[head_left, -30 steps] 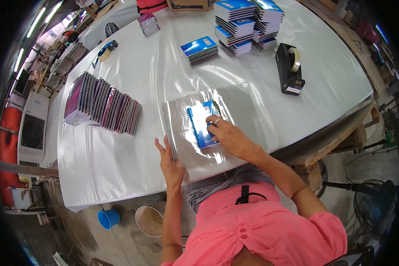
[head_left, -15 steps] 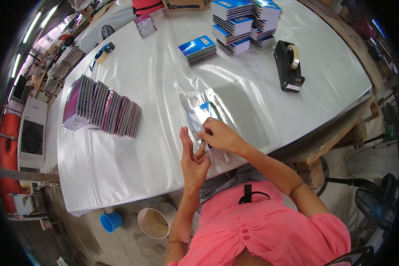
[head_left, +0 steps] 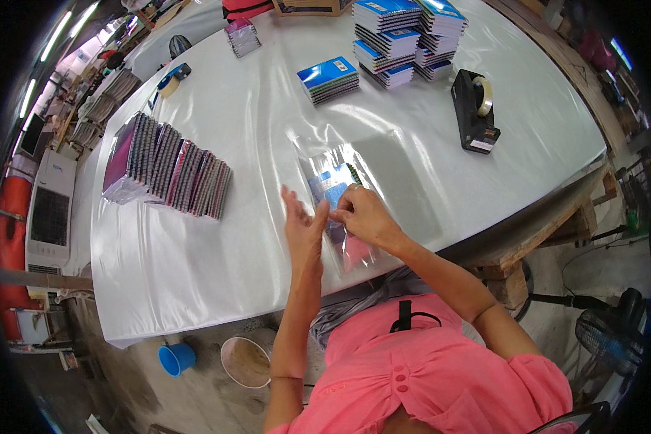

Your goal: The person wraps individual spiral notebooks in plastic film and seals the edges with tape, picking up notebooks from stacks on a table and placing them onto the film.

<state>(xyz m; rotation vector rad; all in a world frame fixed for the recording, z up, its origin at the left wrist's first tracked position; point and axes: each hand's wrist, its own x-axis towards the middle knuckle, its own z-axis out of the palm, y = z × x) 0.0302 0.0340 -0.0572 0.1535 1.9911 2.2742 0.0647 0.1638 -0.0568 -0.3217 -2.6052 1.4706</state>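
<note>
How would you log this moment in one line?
right hand: fingers curled at clear plastic sheet, grip unclear | left hand: fingers extended, thumb near right hand | blue rectangular spiral-bound notebook: flat, sheet over it

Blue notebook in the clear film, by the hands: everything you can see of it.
The blue notebook lies flat on the white-covered table, on clear, shiny film that also covers at least part of it. The cover looks glossy; a dark coil binding shows at its upper right. The right hand, which appears to pinch the film, hides some of its nearer part; the left hand is at the near left. Reflections blur details.
</note>
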